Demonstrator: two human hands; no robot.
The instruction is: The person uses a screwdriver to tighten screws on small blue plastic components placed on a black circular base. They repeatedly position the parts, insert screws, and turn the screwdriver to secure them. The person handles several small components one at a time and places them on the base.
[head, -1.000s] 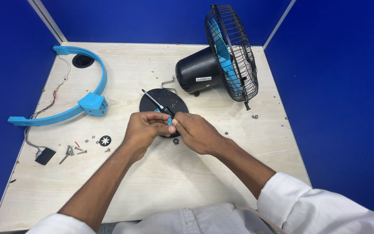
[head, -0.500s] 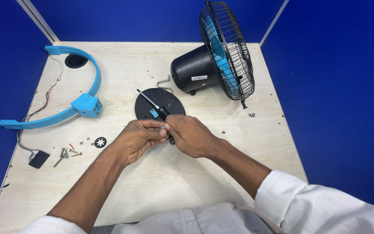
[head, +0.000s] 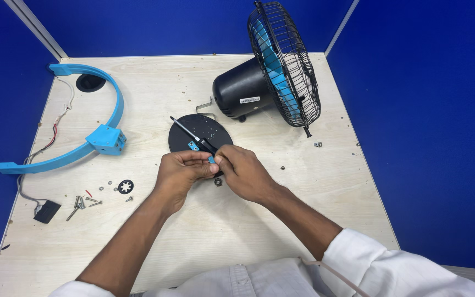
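Both hands met just below the round black disc [head: 200,133] lying flat on the pale plywood counter [head: 303,209]. The left hand [head: 181,171] and right hand [head: 244,171] were closed around a slim black-and-blue screwdriver [head: 192,135], its thin shaft slanting over the disc. Right of the disc lay the fan [head: 270,82], with its wire cage and matte motor housing.

surface [head: 314,209]: pale wood, matt, grain showing, lightly speckled
fan motor housing [head: 237,93]: black plastic, smooth, slight sheen
fan cage [head: 290,66]: thin black wire, looks like coated metal
round base plate [head: 204,129]: black, matt, dusty
curved bracket [head: 105,137]: blue plastic, smooth, matt
screws [head: 81,202]: bare metal, shiny
screwdriver [head: 191,135]: dark metal shaft, black and blue plastic handle
sleeve [head: 391,269]: white cloth
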